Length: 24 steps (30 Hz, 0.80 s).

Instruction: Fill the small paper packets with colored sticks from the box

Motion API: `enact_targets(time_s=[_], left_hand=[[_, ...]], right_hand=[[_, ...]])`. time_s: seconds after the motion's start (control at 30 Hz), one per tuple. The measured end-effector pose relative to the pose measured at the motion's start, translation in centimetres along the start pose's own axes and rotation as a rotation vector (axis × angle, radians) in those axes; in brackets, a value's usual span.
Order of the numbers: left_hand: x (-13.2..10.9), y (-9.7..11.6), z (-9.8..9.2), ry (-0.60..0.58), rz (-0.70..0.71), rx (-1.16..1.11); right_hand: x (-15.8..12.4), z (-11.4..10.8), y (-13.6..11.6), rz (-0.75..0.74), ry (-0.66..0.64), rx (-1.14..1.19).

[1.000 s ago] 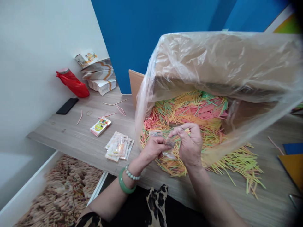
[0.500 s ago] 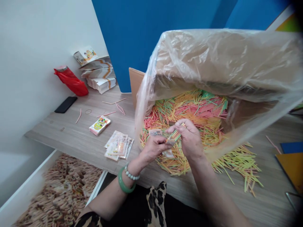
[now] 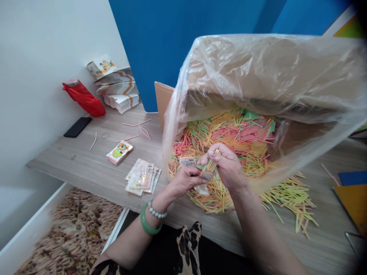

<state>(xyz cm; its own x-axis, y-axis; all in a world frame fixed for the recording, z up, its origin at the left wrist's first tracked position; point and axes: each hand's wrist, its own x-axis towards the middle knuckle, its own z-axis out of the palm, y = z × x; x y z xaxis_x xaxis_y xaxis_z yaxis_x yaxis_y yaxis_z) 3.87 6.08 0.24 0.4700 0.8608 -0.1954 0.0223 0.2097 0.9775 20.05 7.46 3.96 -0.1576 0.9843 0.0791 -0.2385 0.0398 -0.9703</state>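
My left hand (image 3: 186, 180) pinches a small printed plastic packet (image 3: 207, 175) by its edge. Closed round a short bundle of coloured sticks (image 3: 211, 165), my right hand (image 3: 229, 166) holds their upper ends. The bundle's lower ends are at the packet's mouth; how deep they go inside is hidden by the fingers. Both hands are over a heap of loose yellow, green, orange and pink sticks (image 3: 243, 133), which spills from a box lined with clear plastic (image 3: 183, 80). Another packet (image 3: 187, 161) lies on the heap just behind my left hand.
Filled clear packets (image 3: 143, 177) lie piled on the table (image 3: 94, 164), beside a small printed card pack (image 3: 119, 152). Farther left are a black phone (image 3: 77, 126), a red bag (image 3: 84, 98) and stacked cartons (image 3: 120, 91). An open drawer (image 3: 64, 187) below holds many filled pieces.
My right hand has shifted slightly left, and the stick bundle sits lower and more upright at the packet. My left hand keeps its pinch. The view has moved a little.
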Motion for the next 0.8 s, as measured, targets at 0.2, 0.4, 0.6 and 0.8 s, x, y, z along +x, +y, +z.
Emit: enact_targets(time_s=[0.2,0.4,0.6,0.8], left_hand=[[0.2,-0.9,0.2,0.068,-0.041,-0.18],[0.6,-2.1,0.3,0.112,-0.021,-0.229],[0.2,-1.4,0.2,0.11,-0.016,-0.224],[0.6,-0.5,0.6,0.14,0.182,-0.047]], right_hand=[[-0.4,0.1,1.1,0.035,0.095,0.004],[-0.6,0.1,1.5,-0.059,0.181,-0.043],[-0.7,0.0,1.4,-0.087,0.152,-0.134],[-0.4,0.3,1.5,-0.021,-0.03,-0.292]])
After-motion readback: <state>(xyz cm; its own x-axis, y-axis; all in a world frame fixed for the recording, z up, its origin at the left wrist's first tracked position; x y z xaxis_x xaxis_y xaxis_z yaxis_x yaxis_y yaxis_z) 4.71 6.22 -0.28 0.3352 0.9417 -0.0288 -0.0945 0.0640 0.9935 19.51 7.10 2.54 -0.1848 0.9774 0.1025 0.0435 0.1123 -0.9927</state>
